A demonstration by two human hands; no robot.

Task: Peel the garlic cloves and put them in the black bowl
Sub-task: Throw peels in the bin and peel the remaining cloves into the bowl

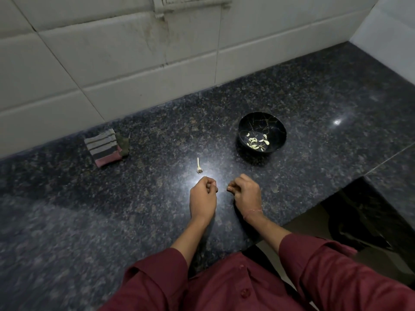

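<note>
Down at the near edge, maroon sleeves (325, 265) lean over the dark speckled granite counter (89, 209). Left hand (203, 194) and right hand (244, 191) sit side by side, slightly apart, fingers curled tight. Whether either pinches a clove, can't tell. Just beyond the left hand lies a bare garlic stem (198, 166). Farther right, the black bowl (247, 122) holds peeled cloves (257, 141). Off left, a folded striped cloth (105, 149) by the white tiled wall (112, 63); a socket (186, 1) is cut off up top.

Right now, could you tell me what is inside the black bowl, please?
The black bowl holds several pale garlic cloves lying loose on its bottom. The inner face of its near wall is hidden from this view.
</note>
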